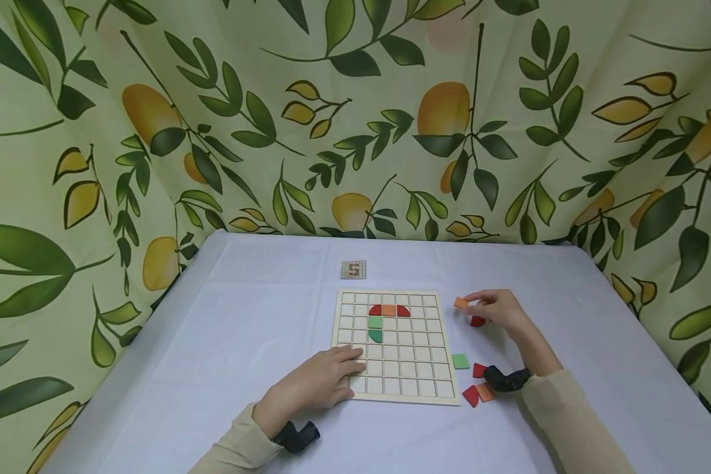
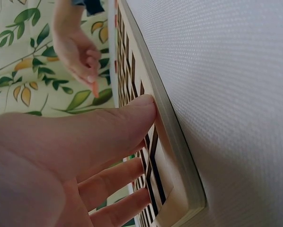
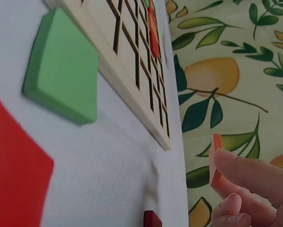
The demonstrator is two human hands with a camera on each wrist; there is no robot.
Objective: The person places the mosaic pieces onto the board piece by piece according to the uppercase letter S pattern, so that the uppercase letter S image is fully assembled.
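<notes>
A wooden grid board (image 1: pixel 415 370) lies on the white tablecloth, with red, orange and green tiles set in its upper left squares. My left hand (image 1: pixel 322 378) rests on the board's lower left corner. In the left wrist view, the thumb (image 2: pixel 127 124) lies along the rim and the other fingers touch the grid. Right of the board, my right hand (image 1: pixel 500 309) pinches a square orange tile (image 3: pixel 216 161) between thumb and fingers, above the cloth. Below that hand lies a red tile (image 1: pixel 477 322), partly covered by it in the head view.
A light green square tile (image 1: pixel 460 361) lies beside the board's right edge. Nearby are red tiles (image 1: pixel 471 396) and another orange tile (image 1: pixel 486 393), close to the right wrist. A small patterned card (image 1: pixel 353 270) sits behind the board. A leaf-print curtain (image 1: pixel 355 131) hangs behind the table.
</notes>
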